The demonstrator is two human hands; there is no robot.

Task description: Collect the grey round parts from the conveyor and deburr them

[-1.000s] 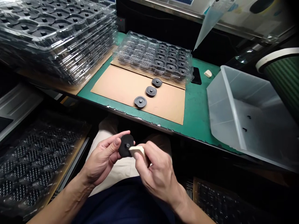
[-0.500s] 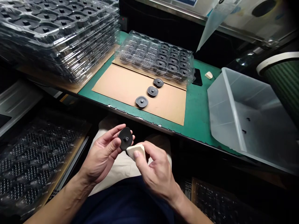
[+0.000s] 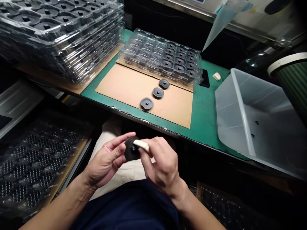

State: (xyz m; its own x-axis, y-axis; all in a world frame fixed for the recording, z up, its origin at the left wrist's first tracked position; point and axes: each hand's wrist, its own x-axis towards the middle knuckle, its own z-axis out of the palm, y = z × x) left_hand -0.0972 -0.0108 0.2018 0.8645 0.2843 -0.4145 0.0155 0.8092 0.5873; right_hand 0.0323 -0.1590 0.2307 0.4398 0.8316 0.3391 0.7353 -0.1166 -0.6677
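Note:
Over my lap, my left hand (image 3: 105, 163) pinches a black round rubber disc (image 3: 130, 150) between thumb and fingers. My right hand (image 3: 159, 166) grips a small cream block (image 3: 142, 144) and presses it against the disc's upper face near its centre hole. Three more black discs (image 3: 146, 103) (image 3: 158, 92) (image 3: 164, 83) lie in a diagonal row on a cardboard sheet (image 3: 124, 88) on the green bench mat. Behind them a clear blister tray (image 3: 160, 57) holds several discs in its right pockets.
A tall stack of clear trays (image 3: 59, 35) with black parts stands at the left. A translucent plastic bin (image 3: 259, 118) sits at the right. A second cream block (image 3: 216, 76) lies near a black flat piece (image 3: 205, 78). Bagged trays (image 3: 31, 166) rest low on my left.
My right hand lifted the cream block from beside the disc's lower edge onto its upper face. The disc turned slightly in my left hand.

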